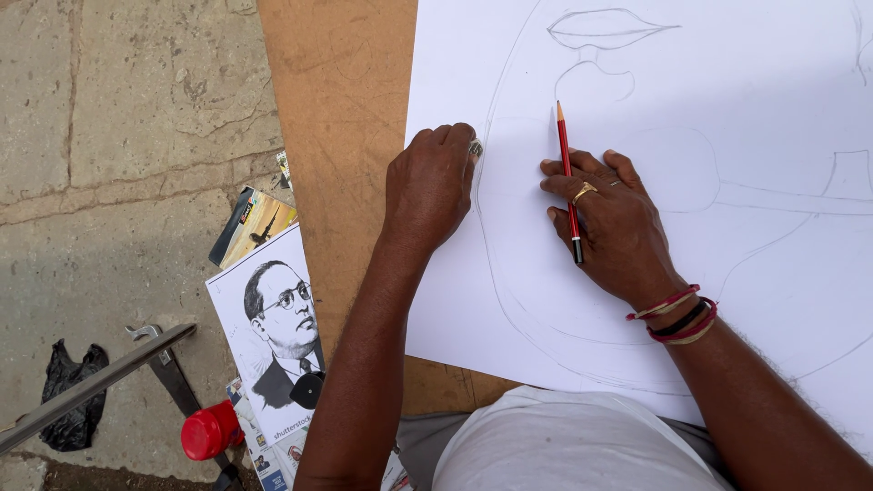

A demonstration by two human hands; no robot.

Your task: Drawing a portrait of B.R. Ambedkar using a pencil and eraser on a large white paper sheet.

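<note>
Two hands are being pressed on the drawing paper [727, 82]: left hand [429, 186] is closed around an eraser [476, 148], right hand [611, 225] is pinching a red pencil [567, 177] between flat fingers, so graphite lines are probably being risked to smudging.

Brown board [336, 136] serves as tabletop, tilted over stone floor [136, 109]. Large white sheet [727, 82] with faint pencil outline lies flat on board, covering its right part; bare strip of board shows along left edge and below sheet. On floor beside board: printed black-and-white portrait [273, 336], small booklet [255, 223] above it, red cap [207, 432], black plastic bag [71, 391], metal bar [91, 386].
</note>
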